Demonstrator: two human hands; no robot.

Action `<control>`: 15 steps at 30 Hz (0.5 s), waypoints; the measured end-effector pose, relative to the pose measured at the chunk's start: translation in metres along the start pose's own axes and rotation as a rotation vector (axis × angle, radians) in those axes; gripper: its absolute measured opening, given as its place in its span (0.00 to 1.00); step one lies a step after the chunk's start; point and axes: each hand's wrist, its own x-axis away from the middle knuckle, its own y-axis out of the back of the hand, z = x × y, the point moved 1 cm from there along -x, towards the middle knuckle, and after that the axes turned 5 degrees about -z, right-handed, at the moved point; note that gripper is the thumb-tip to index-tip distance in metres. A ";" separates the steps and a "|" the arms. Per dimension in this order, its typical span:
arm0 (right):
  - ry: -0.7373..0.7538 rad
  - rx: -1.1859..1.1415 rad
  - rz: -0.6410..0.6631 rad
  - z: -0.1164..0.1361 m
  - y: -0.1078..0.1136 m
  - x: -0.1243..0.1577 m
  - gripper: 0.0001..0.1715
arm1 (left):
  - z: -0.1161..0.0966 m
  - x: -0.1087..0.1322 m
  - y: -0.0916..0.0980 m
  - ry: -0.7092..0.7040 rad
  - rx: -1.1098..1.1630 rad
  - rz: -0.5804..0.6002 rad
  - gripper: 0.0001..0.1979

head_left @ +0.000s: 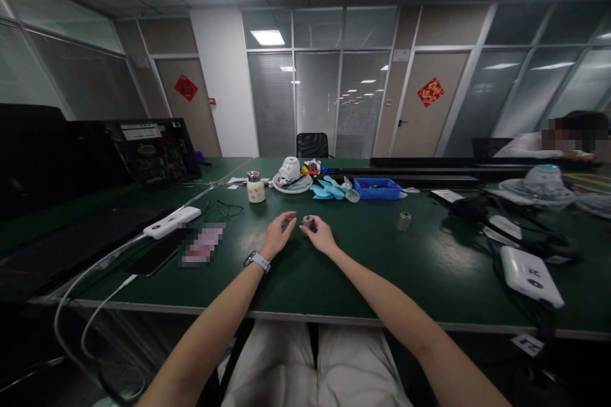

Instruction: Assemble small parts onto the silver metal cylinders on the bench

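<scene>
A small metal cylinder point(308, 221), which looks like a little electric motor, is between the thumb and fingers of my right hand point(323, 235). My left hand point(277, 234) is just to the left of it, thumb and fingers apart, holding nothing. A gap shows between that hand and the cylinder. Another similar metal cylinder point(403, 221) stands upright on the green table point(305, 292), well to the right. Beyond my hands lie a white fan body with its grille point(291, 181) and light-blue fan blades point(330, 189).
A blue tray point(377, 189) stands past the blades. A cream flask point(256, 189), a white power bank point(172, 222) and a phone point(155, 255) are on the left. Another white power bank point(531, 275) and cables lie right. A person point(525, 145) sits at far right.
</scene>
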 end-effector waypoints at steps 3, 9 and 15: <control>0.022 -0.046 0.116 0.001 -0.022 0.001 0.18 | -0.004 0.000 -0.002 -0.007 -0.015 0.055 0.17; 0.013 -0.023 0.121 0.002 -0.021 0.002 0.20 | -0.005 -0.008 -0.005 0.010 0.047 0.048 0.14; 0.004 0.004 0.090 0.001 -0.022 0.006 0.21 | -0.007 -0.017 -0.003 0.070 0.134 -0.083 0.16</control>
